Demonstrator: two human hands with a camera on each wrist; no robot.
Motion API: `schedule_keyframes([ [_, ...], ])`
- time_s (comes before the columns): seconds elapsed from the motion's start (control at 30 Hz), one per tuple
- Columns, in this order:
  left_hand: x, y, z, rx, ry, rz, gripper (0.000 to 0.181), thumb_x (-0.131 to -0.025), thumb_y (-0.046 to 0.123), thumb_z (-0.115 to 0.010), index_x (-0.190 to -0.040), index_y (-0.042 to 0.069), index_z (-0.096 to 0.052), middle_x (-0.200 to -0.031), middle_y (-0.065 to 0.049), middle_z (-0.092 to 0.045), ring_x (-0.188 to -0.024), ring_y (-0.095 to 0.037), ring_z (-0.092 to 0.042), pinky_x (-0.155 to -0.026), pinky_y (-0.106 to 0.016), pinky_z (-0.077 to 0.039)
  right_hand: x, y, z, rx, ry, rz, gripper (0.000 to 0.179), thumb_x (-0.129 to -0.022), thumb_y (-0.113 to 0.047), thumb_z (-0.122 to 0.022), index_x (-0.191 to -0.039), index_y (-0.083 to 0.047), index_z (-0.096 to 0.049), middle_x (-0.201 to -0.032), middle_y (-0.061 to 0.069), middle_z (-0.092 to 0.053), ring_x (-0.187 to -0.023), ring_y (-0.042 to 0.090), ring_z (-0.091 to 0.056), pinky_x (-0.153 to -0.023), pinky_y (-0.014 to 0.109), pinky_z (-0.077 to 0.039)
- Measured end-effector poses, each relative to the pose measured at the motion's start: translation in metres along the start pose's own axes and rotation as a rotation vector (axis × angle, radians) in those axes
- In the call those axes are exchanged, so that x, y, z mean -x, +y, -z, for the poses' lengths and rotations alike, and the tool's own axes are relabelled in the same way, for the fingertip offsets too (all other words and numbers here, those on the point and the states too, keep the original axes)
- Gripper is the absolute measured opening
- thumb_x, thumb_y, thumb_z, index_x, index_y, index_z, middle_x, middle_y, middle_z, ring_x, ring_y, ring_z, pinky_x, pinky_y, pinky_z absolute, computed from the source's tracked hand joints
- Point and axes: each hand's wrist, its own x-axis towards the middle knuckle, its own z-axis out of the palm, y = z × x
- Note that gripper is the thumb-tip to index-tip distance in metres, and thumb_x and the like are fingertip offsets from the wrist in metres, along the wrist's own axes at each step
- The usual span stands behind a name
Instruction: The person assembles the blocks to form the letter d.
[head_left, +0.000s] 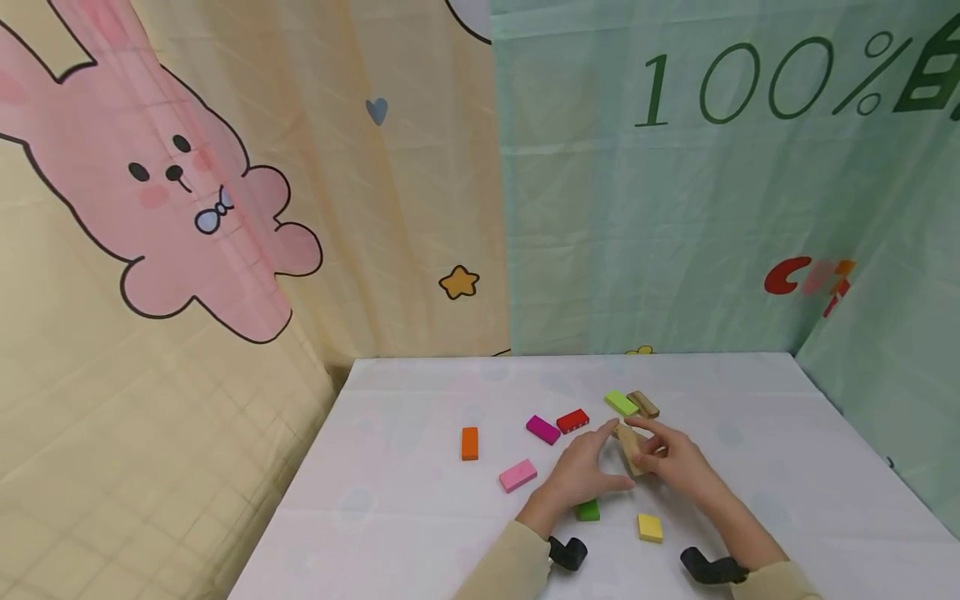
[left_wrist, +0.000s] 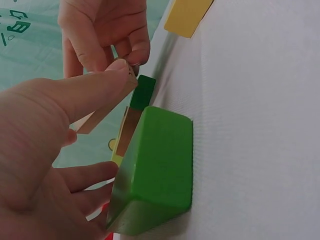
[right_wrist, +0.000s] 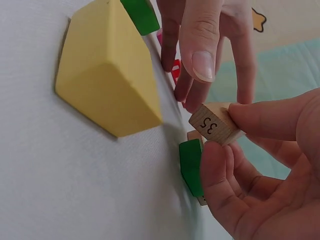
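My right hand pinches a plain wooden block between thumb and fingers. Its end face, marked 35, shows in the right wrist view, where the wooden block is tilted. Opposite it, my left hand has its fingers spread, with the index fingertip right at the block's far end. In the right wrist view the left thumb hovers just off the numbered end. A green block sits below the left hand; in the left wrist view this green block looms close beside the fingers.
A yellow block lies nearest me. Pink, orange, magenta and red blocks lie leftward. Farther back, a lime block touches another wooden block. A darker green block appears beyond the right hand.
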Motion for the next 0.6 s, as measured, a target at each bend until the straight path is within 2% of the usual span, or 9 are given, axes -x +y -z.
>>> schedule_keyframes([
  [0.23,0.004,-0.002,0.004,-0.011,-0.018,-0.017,0.094,-0.078,0.047,-0.085,-0.156,0.043,-0.030,-0.152,0.016,-0.043,-0.139,-0.013,-0.041,-0.104,-0.047,-0.047,0.003,-0.002,-0.006,-0.039,-0.009,-0.058,0.057,-0.091,-0.005,-0.071,-0.144,-0.012,-0.050,-0.090,0.010,-0.060,-0.074,0.023,-0.058,-0.059,0.033,-0.053],
  [0.5,0.008,-0.004,0.007,-0.030,-0.031,-0.053,0.093,-0.077,0.047,-0.086,-0.154,0.040,-0.035,-0.153,0.017,-0.041,-0.140,-0.011,-0.040,-0.105,-0.044,-0.046,0.009,-0.008,-0.010,-0.060,-0.045,-0.025,0.053,-0.089,-0.003,-0.074,-0.136,-0.008,-0.051,-0.086,0.010,-0.060,-0.071,0.023,-0.057,-0.056,0.032,-0.052],
  [0.6,0.009,-0.007,0.008,-0.063,-0.033,-0.063,0.093,-0.076,0.048,-0.086,-0.154,0.037,-0.037,-0.152,0.016,-0.042,-0.139,-0.011,-0.040,-0.106,-0.041,-0.045,0.009,-0.012,-0.011,-0.057,-0.058,-0.039,0.053,-0.088,-0.003,-0.076,-0.134,-0.008,-0.051,-0.086,0.010,-0.060,-0.071,0.023,-0.057,-0.056,0.032,-0.052],
])
